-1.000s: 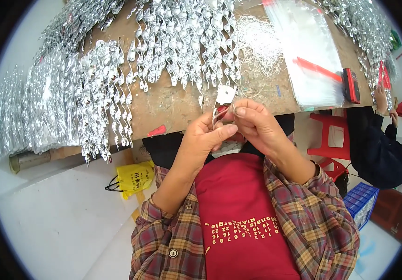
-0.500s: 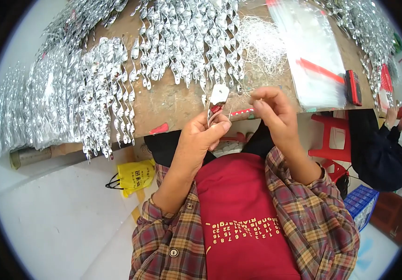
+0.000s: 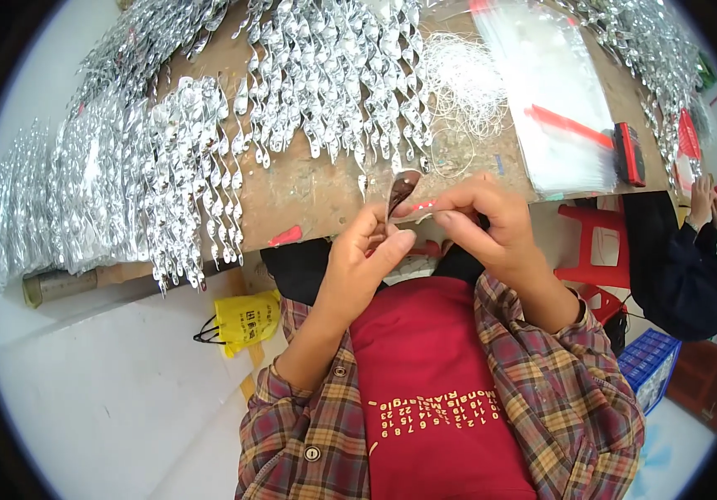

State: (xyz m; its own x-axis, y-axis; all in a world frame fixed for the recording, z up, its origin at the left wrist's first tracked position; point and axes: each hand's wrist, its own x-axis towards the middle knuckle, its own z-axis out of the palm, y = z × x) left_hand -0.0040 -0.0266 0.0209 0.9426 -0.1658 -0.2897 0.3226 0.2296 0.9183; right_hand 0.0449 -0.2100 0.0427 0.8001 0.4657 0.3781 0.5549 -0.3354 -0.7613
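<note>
My left hand point(image 3: 357, 268) is closed round a shiny, reflective strip point(image 3: 404, 188) that stands up from its fingers near the table's front edge. The strip's face looks dark reddish-brown from reflection. Close by on the right, my right hand point(image 3: 496, 223) pinches a thin white string point(image 3: 425, 217), which runs toward the left fingertips. Whether the string passes through the strip cannot be made out. Beyond both hands, silver twisted strips point(image 3: 325, 75) lie in rows on the brown table point(image 3: 292, 187). A tangle of white string loops point(image 3: 465, 83) rests to their right.
More twisted strips point(image 3: 196, 167) overhang the table's left edge. Clear plastic bags point(image 3: 554, 100) and a red-and-black device point(image 3: 629, 154) lie at right. A red scrap point(image 3: 285, 236) sits by the front edge. Below are a yellow bag point(image 3: 246, 321) and red stool point(image 3: 593, 242); another person point(image 3: 683, 267) sits far right.
My right hand has moved slightly left and down, bringing its pinch close to the left fingers. The strip in my left hand has turned, showing a dark face instead of its pale end.
</note>
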